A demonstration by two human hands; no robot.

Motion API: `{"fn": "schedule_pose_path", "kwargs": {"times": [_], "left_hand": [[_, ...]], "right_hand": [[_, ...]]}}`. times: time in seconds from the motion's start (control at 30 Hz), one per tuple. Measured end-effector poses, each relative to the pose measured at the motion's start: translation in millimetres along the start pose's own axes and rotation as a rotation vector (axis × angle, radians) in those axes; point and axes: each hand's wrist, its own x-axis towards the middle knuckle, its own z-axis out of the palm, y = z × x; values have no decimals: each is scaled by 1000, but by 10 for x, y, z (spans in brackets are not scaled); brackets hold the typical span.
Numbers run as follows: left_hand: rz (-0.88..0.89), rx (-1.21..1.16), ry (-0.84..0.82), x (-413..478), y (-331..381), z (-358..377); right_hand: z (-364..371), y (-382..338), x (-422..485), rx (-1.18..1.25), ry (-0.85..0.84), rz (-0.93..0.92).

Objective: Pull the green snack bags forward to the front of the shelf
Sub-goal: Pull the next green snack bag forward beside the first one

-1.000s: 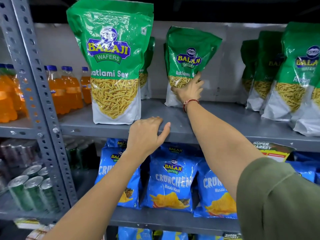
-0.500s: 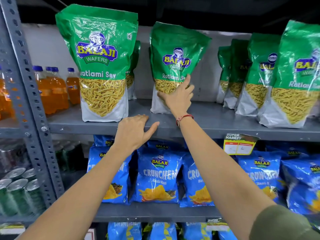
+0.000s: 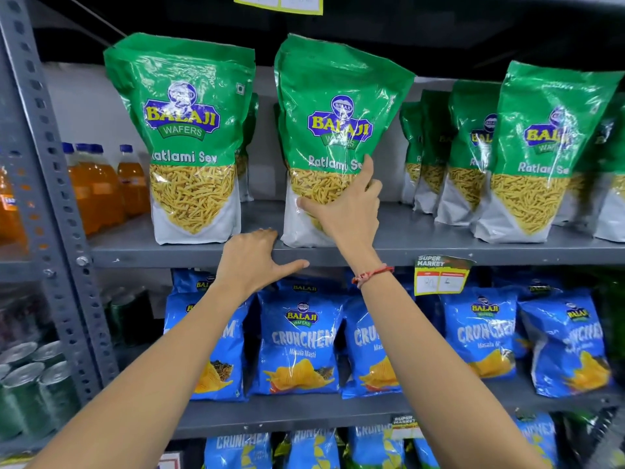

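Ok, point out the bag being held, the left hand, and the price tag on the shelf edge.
Held bag [image 3: 338, 96]: head view, on its green upper front.
Left hand [image 3: 252, 262]: head view, on the back of the hand.
Price tag [image 3: 439, 277]: head view, on its white lower panel.

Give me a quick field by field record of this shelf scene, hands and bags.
right hand: right hand grips middle green Ratlami Sev snack bag, at shelf front
left hand: left hand rests on grey metal shelf edge, holds nothing
left green bag: left green snack bag, upright at front
right side: green bags further back
below: blue Crunchem bags
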Motion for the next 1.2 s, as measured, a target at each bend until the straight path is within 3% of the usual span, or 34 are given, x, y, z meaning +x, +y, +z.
{"fn": "schedule_pose_path", "kwargs": {"times": [0.23,0.37,0.47,0.53,0.83,1.2], "left_hand": [[-2,-15,-9,1,-10,-5],[-8,-29,-17,1,-11,-12],[-11,-46,-23,4,-4,0],[-11,-77,-17,10,-5,10],[-4,-25,24,9,-17,29],[-10,3,44,18,-32,87]], "right_hand": [[-192,13,-198,63,6,-59],[-355,197,-154,378,-66,-42],[-433,360,-82,561,-253,-1],[-411,432,-28,544,-306,-1],[-220,352,152,478,-186,33],[-50,374,344,399,-175,52]]}}
